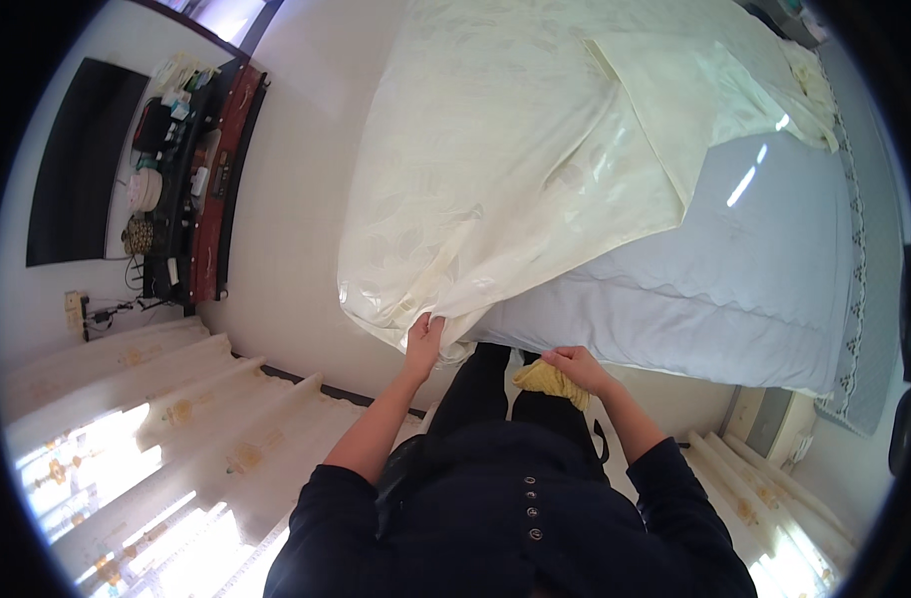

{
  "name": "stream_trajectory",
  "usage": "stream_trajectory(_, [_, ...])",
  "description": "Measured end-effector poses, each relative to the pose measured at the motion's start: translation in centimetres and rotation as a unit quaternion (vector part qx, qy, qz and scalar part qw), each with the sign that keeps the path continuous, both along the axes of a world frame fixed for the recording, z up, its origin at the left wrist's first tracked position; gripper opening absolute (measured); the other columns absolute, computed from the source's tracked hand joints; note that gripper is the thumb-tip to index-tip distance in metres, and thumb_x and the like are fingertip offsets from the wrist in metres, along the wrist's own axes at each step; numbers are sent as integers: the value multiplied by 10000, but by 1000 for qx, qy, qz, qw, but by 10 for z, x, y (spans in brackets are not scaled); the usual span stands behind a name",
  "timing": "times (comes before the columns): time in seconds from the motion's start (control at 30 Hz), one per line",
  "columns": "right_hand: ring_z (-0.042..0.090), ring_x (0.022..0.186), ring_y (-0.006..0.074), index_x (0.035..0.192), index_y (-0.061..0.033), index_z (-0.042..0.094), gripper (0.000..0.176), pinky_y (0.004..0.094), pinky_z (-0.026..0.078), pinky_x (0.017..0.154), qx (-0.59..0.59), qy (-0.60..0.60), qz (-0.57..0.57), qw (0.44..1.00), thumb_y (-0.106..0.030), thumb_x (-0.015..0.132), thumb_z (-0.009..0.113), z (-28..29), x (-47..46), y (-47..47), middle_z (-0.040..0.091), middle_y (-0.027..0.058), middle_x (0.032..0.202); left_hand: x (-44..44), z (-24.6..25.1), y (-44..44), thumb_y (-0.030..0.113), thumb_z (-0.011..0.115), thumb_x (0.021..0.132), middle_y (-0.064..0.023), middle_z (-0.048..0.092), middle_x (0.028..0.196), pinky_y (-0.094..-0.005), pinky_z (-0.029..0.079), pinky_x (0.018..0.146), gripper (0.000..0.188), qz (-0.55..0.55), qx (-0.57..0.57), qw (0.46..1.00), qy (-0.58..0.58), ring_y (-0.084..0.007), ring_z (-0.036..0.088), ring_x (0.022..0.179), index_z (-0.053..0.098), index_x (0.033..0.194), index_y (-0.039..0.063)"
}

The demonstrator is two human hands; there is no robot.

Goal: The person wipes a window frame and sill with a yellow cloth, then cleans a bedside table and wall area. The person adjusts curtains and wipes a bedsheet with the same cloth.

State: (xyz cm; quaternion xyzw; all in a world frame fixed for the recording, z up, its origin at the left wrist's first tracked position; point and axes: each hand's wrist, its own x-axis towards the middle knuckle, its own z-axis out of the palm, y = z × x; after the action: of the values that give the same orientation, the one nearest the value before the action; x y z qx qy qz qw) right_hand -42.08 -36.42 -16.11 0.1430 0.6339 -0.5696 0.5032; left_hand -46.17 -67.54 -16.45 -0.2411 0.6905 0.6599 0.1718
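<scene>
A cream, leaf-patterned bed cover (pixel 485 142) lies over much of the bed, its near right part folded back in creases. My left hand (pixel 424 347) pinches its near edge at the bed's left corner. Beside my right thigh, my right hand (pixel 578 368) grips a yellow textured cloth (pixel 551 381) that hangs from the fingers. Pale grey quilted bedding (pixel 724 276) shows to the right of the cover's folded edge, with bright strips of light on it.
Left of the bed, a red and black TV cabinet (pixel 220 187) carries boxes and other items below a black television (pixel 89 164). Patterned curtains (pixel 224 448) hang behind me on both sides. A grey headboard cover with lace trim (pixel 870 261) and a bedside cabinet (pixel 769 422) stand at right.
</scene>
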Motion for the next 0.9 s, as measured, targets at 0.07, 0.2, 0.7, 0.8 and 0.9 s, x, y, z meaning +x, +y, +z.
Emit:
stream_trajectory(0.07, [571,964,128,1393,-58,400,632,267,461,854,-78,16,10,997,-422,913,593,37,-33,-22,637,96,1038,-2,34,-17,179,542,943,-34,656,897,-234,460,714,245,-51,1,999,15,-79,579,805,604,1089,-9])
stream_trajectory(0.2, [590,1064,183,1364,-11,410,633,293,478,901,-198,-57,17,978,-375,895,632,47,-82,-73,617,114,1171,-10,120,-17,131,607,914,-16,641,865,-220,453,715,296,-138,11,989,50,-64,566,809,596,1169,-20])
stream_trajectory(0.7, [457,836,227,1074,-47,547,413,356,475,653,-655,-342,-41,672,-426,913,528,196,-184,-225,478,72,976,-43,-23,-23,446,768,678,-318,135,1477,-490,295,1076,1014,106,-257,954,-113,-476,248,1331,229,1462,96])
stream_trajectory(0.8, [460,819,227,1062,-49,533,387,342,480,646,-655,-261,-40,708,-405,910,535,215,-196,-239,459,78,965,-53,-33,-102,326,605,852,-218,571,1238,-408,447,916,468,27,-87,990,-105,-364,555,1113,583,1234,58])
stream_trajectory(0.9, [490,756,222,1044,-52,536,358,296,474,622,-613,-153,-90,770,-380,903,549,208,-230,-244,488,75,941,-26,-8,-203,270,586,872,-132,691,930,-351,488,765,347,40,-81,995,-39,-243,638,837,660,1096,16])
